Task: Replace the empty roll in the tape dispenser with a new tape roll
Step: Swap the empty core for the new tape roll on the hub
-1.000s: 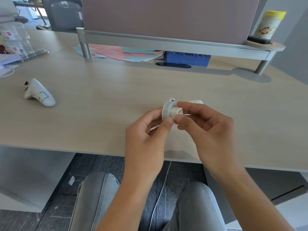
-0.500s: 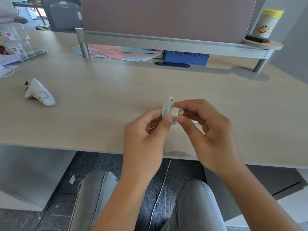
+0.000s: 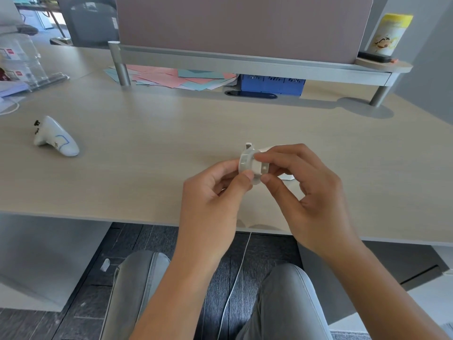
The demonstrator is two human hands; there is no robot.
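Note:
Both of my hands hold one small white plastic spool (image 3: 252,165) a little above the desk near its front edge. My left hand (image 3: 215,192) pinches its round flange from the left. My right hand (image 3: 304,182) grips the hub end with thumb and forefinger from the right. A white piece (image 3: 286,177) lies on the desk behind my right hand, mostly hidden by the fingers. The white tape dispenser body (image 3: 56,137) with a blue outline lies on its side at the far left of the desk, apart from both hands.
The light wooden desk (image 3: 171,133) carries pink and teal paper sheets (image 3: 176,77) and a blue box (image 3: 272,83) under a grey riser shelf (image 3: 245,62). A yellow-capped canister (image 3: 389,33) stands on the shelf's right end. Clear plastic trays (image 3: 22,62) sit at the far left.
The spool has turned between my fingers, so its hub now points more to the right. My right thumb and forefinger have shifted along the hub. The dispenser body has not moved.

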